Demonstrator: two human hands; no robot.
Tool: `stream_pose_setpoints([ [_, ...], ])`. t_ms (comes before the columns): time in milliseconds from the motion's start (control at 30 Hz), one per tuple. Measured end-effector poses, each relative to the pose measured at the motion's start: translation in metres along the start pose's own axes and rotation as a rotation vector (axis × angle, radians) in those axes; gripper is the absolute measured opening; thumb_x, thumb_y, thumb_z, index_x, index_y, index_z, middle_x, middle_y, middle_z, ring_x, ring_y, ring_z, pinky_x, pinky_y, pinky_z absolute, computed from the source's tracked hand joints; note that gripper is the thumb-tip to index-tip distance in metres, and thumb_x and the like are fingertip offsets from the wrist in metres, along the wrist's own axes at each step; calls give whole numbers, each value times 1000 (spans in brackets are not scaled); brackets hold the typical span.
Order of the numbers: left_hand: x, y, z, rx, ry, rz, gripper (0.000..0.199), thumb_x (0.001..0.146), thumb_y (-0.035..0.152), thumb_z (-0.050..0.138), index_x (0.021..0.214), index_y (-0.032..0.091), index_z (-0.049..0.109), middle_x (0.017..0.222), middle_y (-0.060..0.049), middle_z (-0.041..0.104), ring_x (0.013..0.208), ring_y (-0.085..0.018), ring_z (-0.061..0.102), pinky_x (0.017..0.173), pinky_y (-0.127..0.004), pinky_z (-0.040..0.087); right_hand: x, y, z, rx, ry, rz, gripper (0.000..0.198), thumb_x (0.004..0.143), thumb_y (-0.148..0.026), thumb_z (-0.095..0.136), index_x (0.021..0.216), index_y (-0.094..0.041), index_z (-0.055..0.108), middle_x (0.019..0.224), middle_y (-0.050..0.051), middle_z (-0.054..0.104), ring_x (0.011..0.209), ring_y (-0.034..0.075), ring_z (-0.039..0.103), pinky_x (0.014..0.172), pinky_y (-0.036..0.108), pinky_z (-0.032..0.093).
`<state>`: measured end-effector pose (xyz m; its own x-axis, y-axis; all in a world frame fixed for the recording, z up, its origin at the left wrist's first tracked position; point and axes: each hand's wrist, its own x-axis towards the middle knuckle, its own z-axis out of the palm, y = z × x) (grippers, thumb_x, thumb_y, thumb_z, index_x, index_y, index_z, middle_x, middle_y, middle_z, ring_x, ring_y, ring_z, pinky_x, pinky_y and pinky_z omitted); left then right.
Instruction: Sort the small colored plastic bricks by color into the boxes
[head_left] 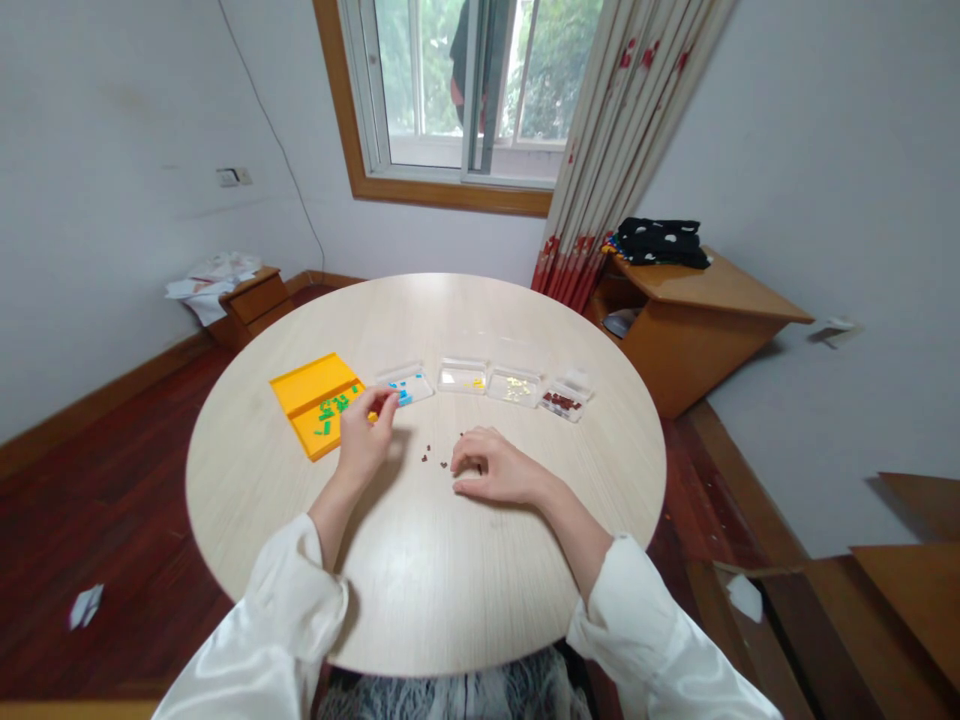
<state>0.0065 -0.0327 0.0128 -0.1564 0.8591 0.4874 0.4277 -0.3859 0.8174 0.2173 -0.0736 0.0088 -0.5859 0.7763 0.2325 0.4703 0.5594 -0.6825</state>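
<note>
My left hand (365, 432) is raised over the table between the yellow case (300, 385) and the clear box with blue pieces (420, 384). Its thumb and fingertips are pinched together; anything between them is too small to make out. My right hand (499, 467) rests low over the tabletop, fingers curved and thumb apart from them. Beside its fingertips lie several tiny brown pieces (443, 464), and part of the table there is hidden under the hand. Small green pieces (327, 411) lie in the opened yellow case.
Along the far side of the round table (420, 600) stand more clear boxes: one with yellow pieces (478, 383), one with pale pieces (517, 388), one with dark brown pieces (562, 402). A wooden cabinet (697, 310) stands behind right, a low drawer unit (259, 300) behind left.
</note>
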Motion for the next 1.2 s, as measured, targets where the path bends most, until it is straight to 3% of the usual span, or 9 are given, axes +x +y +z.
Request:
stream_pose_setpoints([
  [67, 9, -8, -6, -38, 116, -90, 16, 77, 32, 53, 77, 17, 58, 71, -1, 61, 66, -13, 55, 63, -24, 43, -1, 0, 0, -47, -71, -20, 15, 65, -18, 76, 76, -19, 66, 87, 1, 64, 89, 16, 56, 88, 34, 36],
  [167, 19, -18, -10, -212, 258, -267, 19, 77, 34, 53, 69, 17, 51, 59, 3, 52, 51, -8, 46, 52, -20, 37, -2, 0, 0, -91, -113, 14, 18, 64, -20, 78, 78, -19, 67, 90, 2, 63, 92, 17, 56, 90, 35, 34],
  [333, 23, -24, -11, -520, 322, -460, 35, 73, 45, 62, 62, 18, 42, 49, 8, 39, 41, -4, 34, 43, -17, 29, -1, 0, -3, -121, -126, 40, 17, 66, -22, 77, 79, -18, 67, 86, 2, 61, 89, 17, 54, 87, 34, 33],
  [600, 23, -25, -15, -555, 421, -447, 42, 70, 43, 68, 55, 18, 37, 44, 10, 32, 38, -3, 29, 40, -16, 25, -1, 0, -2, -109, -119, 52, 9, 70, -17, 74, 71, -17, 65, 81, 1, 61, 83, 15, 53, 84, 32, 32],
  [1200, 22, -28, -16, -503, 460, -401, 49, 65, 54, 68, 52, 17, 39, 43, 9, 34, 39, -3, 30, 40, -17, 25, 0, 1, -2, -92, -72, 61, 6, 75, -17, 69, 72, -17, 63, 72, -2, 60, 76, 13, 52, 83, 31, 31],
])
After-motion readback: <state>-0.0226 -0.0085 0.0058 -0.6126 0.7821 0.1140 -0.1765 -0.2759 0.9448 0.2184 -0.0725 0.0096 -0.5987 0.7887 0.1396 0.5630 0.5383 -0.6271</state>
